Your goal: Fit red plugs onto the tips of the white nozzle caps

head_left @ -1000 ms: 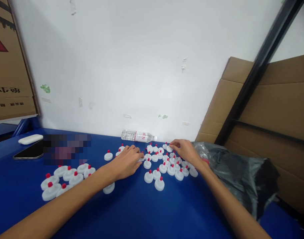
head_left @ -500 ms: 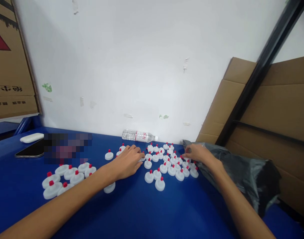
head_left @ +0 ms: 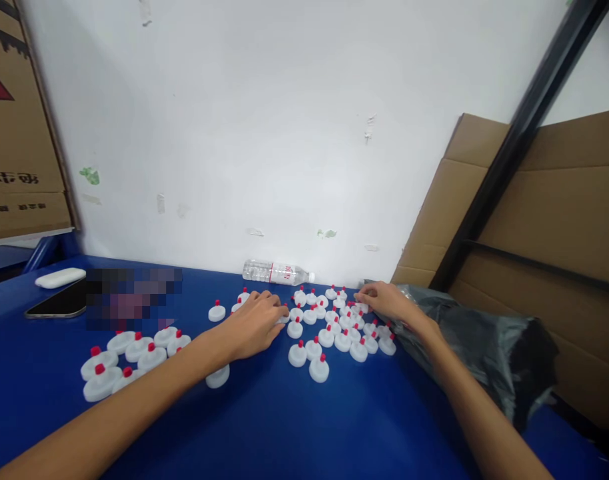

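Observation:
Many round white caps with red nozzle tips stand on the blue table, one of them a front white cap (head_left: 319, 369). My left hand (head_left: 254, 325) is curled, palm down, among them, its fingertips around a white cap (head_left: 283, 317) that partly shows beside them. My right hand (head_left: 387, 301) is at the right end of the middle cluster, with thumb and fingers pinching a white cap (head_left: 362, 307) by its edge. More caps, such as a left-hand white cap (head_left: 100, 383), form a separate group, partly hidden by my left forearm.
A clear plastic bottle (head_left: 277, 273) lies along the white wall. Beside my right forearm is a crumpled dark plastic bag (head_left: 489, 340). A phone (head_left: 59, 300) and a white oblong object (head_left: 60, 278) lie at the left. Cardboard (head_left: 559, 220) leans at the right.
My right hand has shifted left and slightly away over the cluster, and a cap now shows at its fingertips. My left hand stays nearly where it was. The view has moved slightly.

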A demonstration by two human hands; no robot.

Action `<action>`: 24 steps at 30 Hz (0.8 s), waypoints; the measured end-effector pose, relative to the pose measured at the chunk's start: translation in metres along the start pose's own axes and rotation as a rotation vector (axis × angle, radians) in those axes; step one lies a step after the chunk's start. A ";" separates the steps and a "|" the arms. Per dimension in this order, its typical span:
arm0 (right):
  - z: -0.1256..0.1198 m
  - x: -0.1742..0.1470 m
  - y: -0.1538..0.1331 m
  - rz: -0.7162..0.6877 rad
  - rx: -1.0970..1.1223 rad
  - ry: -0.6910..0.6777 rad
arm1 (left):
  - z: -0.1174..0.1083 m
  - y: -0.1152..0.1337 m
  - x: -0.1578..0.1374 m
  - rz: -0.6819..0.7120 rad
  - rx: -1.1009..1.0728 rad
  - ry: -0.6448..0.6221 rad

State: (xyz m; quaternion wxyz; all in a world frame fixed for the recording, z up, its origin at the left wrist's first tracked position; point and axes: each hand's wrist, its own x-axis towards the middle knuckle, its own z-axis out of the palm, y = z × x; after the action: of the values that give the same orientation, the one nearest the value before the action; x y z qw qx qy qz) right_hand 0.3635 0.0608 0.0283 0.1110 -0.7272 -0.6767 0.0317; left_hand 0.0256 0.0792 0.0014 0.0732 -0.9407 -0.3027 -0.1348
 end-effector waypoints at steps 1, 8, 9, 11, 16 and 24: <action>0.001 0.000 0.001 0.001 -0.015 0.005 | -0.002 -0.001 0.001 0.004 0.010 0.022; 0.007 -0.001 0.000 -0.005 -0.089 -0.026 | -0.030 -0.038 0.002 -0.128 0.296 0.228; 0.010 -0.002 -0.001 -0.029 -0.084 -0.061 | -0.035 -0.046 0.001 -0.202 0.349 0.227; 0.016 -0.004 -0.003 -0.075 -0.073 -0.118 | -0.048 -0.063 -0.005 -0.343 0.397 0.186; 0.023 -0.001 -0.012 -0.137 -0.027 -0.072 | -0.088 -0.084 -0.052 -0.478 0.066 0.025; 0.013 -0.029 -0.077 -0.406 0.064 0.072 | -0.060 -0.057 -0.161 -0.394 -0.085 -0.232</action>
State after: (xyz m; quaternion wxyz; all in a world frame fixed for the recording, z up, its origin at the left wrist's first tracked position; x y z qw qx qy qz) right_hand 0.2830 0.0381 0.0282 0.1622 -0.5726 -0.8036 0.0043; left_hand -0.1463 0.0233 0.0137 -0.0295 -0.8748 -0.4810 -0.0500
